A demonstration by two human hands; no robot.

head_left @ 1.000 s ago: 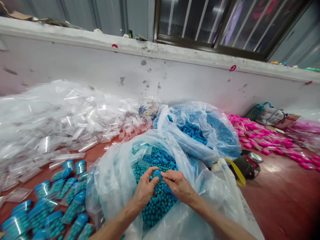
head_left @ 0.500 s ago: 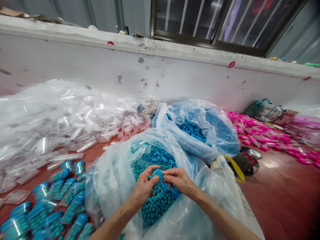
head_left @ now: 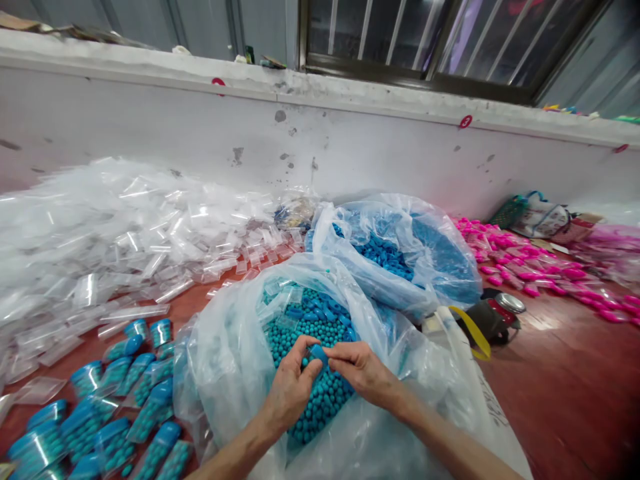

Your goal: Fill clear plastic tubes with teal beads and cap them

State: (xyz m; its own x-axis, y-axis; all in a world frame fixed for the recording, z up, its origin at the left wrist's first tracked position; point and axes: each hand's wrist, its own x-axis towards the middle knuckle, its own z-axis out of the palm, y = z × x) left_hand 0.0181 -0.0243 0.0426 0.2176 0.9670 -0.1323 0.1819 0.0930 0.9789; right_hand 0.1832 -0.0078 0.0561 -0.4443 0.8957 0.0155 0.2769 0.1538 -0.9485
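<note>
Over an open plastic bag [head_left: 220,353] of teal beads [head_left: 317,410], both my hands meet on one small container with a blue cap [head_left: 318,353]. My left hand [head_left: 289,387] is closed around the container, with a few teal beads showing by its fingers. Fingertips of my right hand [head_left: 367,375] pinch the cap's edge from the right. Most of the container is hidden by my fingers. More blue caps [head_left: 327,310] lie on the beads inside the bag. To the left, several clear containers [head_left: 150,410] filled with teal beads and topped with blue caps lie on the floor.
A heap of clear empty containers [head_left: 125,227] spreads along the wall at left. Behind the bead bag stands another plastic bag [head_left: 440,260] with blue caps. Pink-capped packets [head_left: 530,263], a dark and red object with a yellow strap [head_left: 473,333] and a bag [head_left: 543,217] lie right.
The blue cap has tilted and now looks seated over the container's end. My hands have shifted slightly down, still together over the beads. The camera view has moved a little.
</note>
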